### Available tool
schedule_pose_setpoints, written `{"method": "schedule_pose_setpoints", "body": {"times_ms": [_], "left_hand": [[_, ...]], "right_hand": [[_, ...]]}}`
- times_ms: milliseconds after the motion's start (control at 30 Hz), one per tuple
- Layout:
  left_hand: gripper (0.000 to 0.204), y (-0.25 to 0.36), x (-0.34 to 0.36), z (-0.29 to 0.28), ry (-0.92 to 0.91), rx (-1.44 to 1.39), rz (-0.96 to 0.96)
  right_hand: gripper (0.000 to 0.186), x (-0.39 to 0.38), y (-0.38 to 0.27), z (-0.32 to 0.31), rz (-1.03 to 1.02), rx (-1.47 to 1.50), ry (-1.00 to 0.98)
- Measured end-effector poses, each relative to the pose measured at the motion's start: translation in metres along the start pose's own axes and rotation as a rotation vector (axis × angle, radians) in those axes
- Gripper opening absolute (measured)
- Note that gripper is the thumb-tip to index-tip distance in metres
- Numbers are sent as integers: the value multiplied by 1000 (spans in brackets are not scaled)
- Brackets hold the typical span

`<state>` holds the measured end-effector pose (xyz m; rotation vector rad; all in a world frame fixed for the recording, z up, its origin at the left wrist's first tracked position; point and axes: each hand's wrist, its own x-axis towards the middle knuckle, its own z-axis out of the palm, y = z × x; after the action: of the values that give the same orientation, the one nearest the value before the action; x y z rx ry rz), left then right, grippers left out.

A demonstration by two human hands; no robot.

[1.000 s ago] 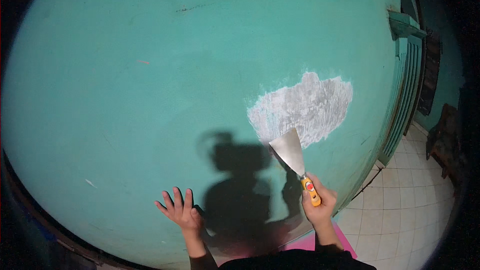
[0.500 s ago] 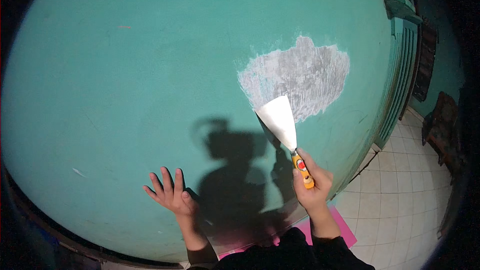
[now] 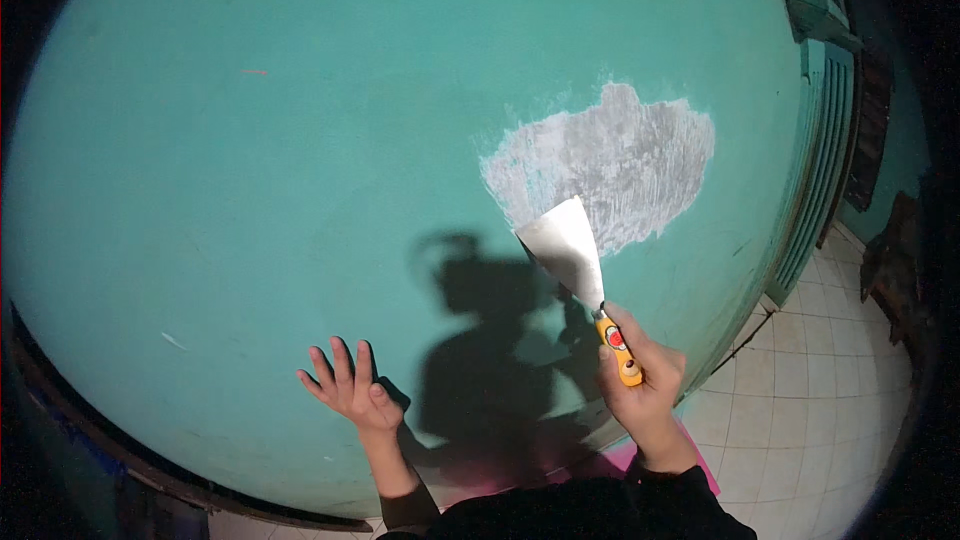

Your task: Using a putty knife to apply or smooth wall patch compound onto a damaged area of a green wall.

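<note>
My right hand (image 3: pixel 648 372) is closed round the yellow handle of a putty knife (image 3: pixel 568 243), thumb along the grip. The wide metal blade points up and left, its edge at the lower left rim of a scraped grey-white patch (image 3: pixel 610 165). Whether the blade touches the surface is hard to tell. Around the patch the wall (image 3: pixel 250 190) is painted green. Lower left, my left hand (image 3: pixel 357 392) has its fingers spread and holds nothing; it is against or very near the wall.
My dark shadow (image 3: pixel 485 360) falls on the wall between both hands. A pink sheet (image 3: pixel 700 457) lies at the wall's foot on the tiled floor (image 3: pixel 770 410). Green ribbed trim (image 3: pixel 825 155) stands at the right, with a dark piece of furniture (image 3: pixel 893 265) beyond it.
The view has shifted slightly, so the wall and patch sit a little lower and further right. The putty knife stays at the patch's lower left edge; my left hand keeps its spread pose.
</note>
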<state>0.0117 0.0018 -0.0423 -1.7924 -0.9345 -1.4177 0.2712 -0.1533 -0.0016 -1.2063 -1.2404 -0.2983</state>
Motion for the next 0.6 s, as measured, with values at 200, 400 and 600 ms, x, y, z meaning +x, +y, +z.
{"method": "schedule_pose_setpoints", "body": {"times_ms": [200, 400, 600], "left_hand": [[50, 3, 5, -3, 18, -40, -11], [52, 5, 22, -6, 24, -84, -50], [57, 4, 27, -3, -15, -61, -44]], "right_hand": [[36, 3, 0, 4, -19, -23, 24], [37, 4, 1, 7, 3, -18, 31], [38, 4, -7, 4, -51, -50, 33]]}}
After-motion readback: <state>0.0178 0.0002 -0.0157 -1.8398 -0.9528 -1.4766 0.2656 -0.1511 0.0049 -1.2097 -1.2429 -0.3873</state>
